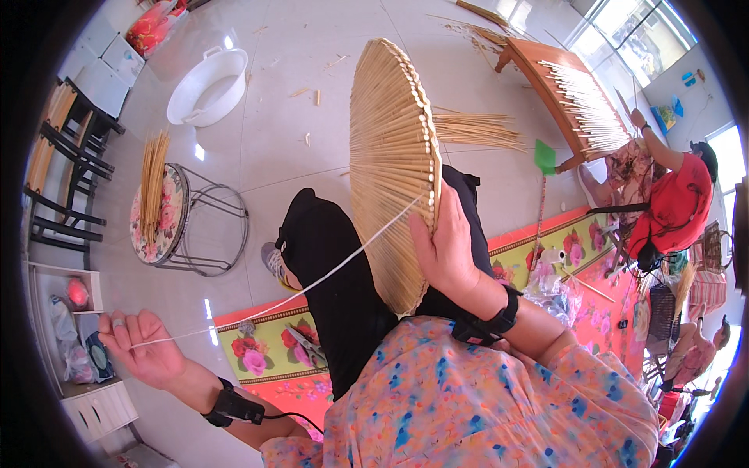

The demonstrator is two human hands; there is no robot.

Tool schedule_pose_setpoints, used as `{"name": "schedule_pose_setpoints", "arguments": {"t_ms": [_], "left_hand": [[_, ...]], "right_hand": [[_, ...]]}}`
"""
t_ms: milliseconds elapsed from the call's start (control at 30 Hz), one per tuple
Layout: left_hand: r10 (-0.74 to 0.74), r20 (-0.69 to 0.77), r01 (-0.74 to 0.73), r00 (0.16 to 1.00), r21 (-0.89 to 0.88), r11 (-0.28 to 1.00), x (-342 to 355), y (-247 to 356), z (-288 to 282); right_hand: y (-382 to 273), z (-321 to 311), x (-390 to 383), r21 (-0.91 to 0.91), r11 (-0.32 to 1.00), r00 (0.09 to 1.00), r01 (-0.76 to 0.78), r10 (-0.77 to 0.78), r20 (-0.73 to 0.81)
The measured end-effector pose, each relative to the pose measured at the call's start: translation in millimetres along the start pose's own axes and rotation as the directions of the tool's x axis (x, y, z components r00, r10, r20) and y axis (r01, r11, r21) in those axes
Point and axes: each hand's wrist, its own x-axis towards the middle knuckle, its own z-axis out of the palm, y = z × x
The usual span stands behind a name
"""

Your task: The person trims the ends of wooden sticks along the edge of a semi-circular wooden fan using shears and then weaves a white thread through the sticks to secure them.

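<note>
My right hand (452,243) grips the near edge of a round mat of straw stalks (382,171), its thumb lying over the face. The mat stands upright on its edge above my lap, between my knees. Pale stalk ends and stitches run along its rim. A white cord (312,282) stretches taut from the rim beside my right hand, down and out to the left. At its far end my left hand (144,347) is closed on the cord, fingers curled, held well away from my body. Part of the mat's rim is hidden behind my right hand.
A flowered stool (160,251) at left bears a bundle of stalks (154,187). Scissors (308,347) lie on the floral floor mat (265,355). Behind are a white tub (209,87) and loose stalks (480,129). Right, a person in red (675,203) sits beside a stalk-laden wooden table (538,86).
</note>
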Motion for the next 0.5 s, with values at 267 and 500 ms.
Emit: {"name": "schedule_pose_setpoints", "arguments": {"t_ms": [267,500], "left_hand": [[0.129,-0.023,-0.117,0.991,0.293,0.949,-14.2,7.1,18.5],[0.489,0.146,-0.39,0.86,0.806,0.446,-24.0,1.6,47.0]], "right_hand": [[-17.3,-18.4,6.8,-0.004,0.999,0.989,-0.049,0.049,0.142],[-19.6,-16.7,6.0,0.037,0.999,0.999,-0.017,0.015,0.043]]}}
